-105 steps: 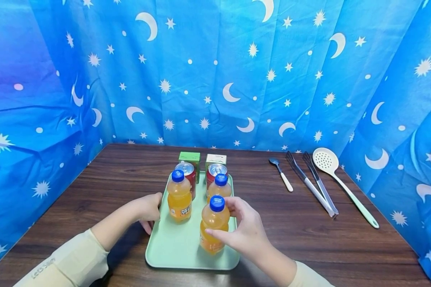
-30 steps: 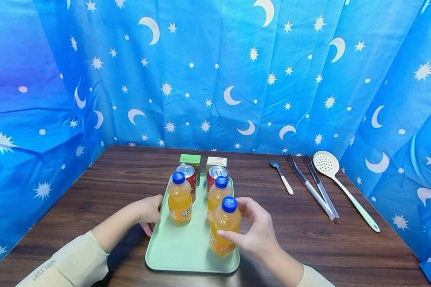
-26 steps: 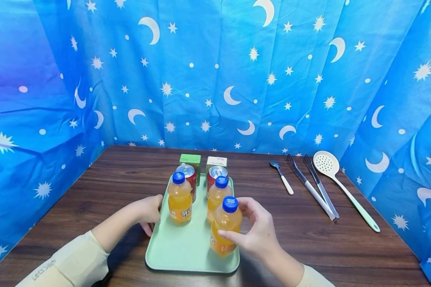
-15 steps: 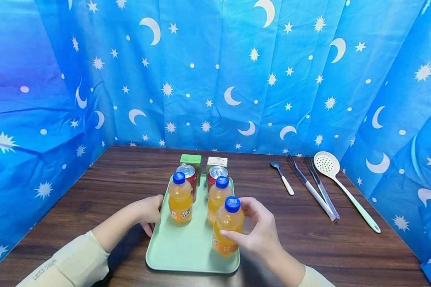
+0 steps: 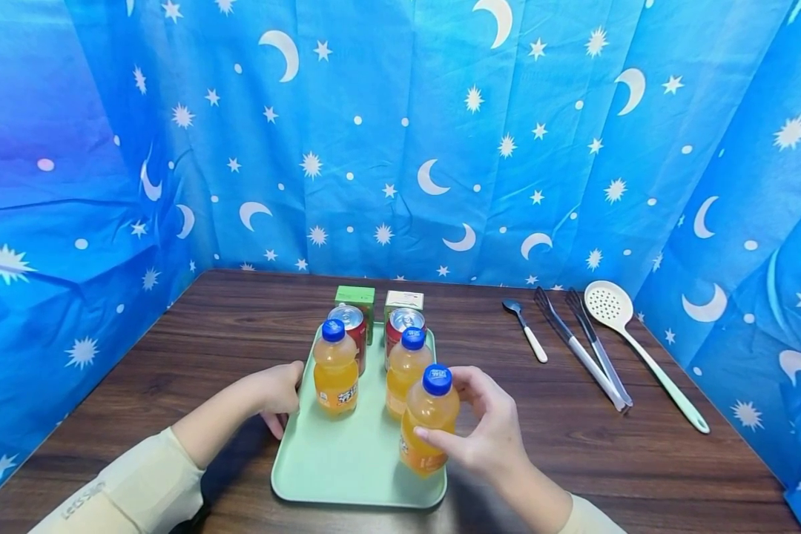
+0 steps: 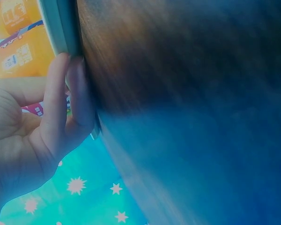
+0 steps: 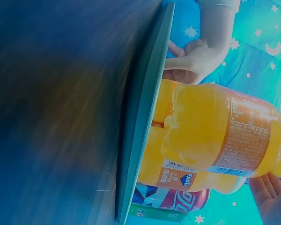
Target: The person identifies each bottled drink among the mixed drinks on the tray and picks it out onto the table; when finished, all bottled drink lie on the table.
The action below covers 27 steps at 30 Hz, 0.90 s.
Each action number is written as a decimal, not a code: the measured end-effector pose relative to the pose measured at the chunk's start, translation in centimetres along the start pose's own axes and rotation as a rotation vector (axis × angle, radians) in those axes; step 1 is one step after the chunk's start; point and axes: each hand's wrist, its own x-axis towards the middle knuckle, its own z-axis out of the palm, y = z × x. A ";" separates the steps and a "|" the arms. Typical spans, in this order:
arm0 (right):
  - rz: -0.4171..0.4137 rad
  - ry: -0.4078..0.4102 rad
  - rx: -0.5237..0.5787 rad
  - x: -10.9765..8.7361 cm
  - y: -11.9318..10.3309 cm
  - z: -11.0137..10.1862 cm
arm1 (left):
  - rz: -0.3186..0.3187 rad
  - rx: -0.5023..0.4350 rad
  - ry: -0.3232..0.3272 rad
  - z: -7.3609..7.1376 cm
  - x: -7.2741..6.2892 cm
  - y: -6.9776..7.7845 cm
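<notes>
My right hand (image 5: 490,426) holds an orange soda bottle (image 5: 430,423) with a blue cap, thumb on the near side and fingers behind. The bottle is over the right front part of a light green tray (image 5: 347,475). In the right wrist view its base appears slightly above the tray rim. My left hand (image 5: 280,397) grips the tray's left edge; the left wrist view shows fingers (image 6: 56,98) at the rim. Two more orange soda bottles, left (image 5: 336,378) and right (image 5: 403,382), stand on the tray. Behind them are two red cans, left (image 5: 350,319) and right (image 5: 406,320).
A green carton (image 5: 355,295) and a white-topped carton (image 5: 404,300) stand at the tray's far end. On the wooden table's right side lie a small spoon (image 5: 526,332), tongs (image 5: 587,352) and a slotted skimmer (image 5: 644,356). A blue star-patterned cloth (image 5: 400,148) hangs around the table.
My right hand has carried its bottle a little to the right, from near the tray's middle toward its right edge. The left hand stays at the tray's left edge.
</notes>
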 end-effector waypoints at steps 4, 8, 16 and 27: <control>-0.010 0.005 0.001 0.0 0.1 -0.1 | 0.004 -0.006 0.000 0.0 0.0 -0.1; -0.016 0.006 0.010 0.0 0.1 -0.2 | 0.008 -0.005 0.000 0.0 -0.1 -0.2; 0.003 0.010 0.006 0.0 0.1 -0.3 | 0.014 -0.006 -0.004 0.0 -0.1 -0.2; 0.033 0.005 -0.005 0.1 0.0 -0.5 | 0.016 -0.011 0.003 0.1 0.1 -0.2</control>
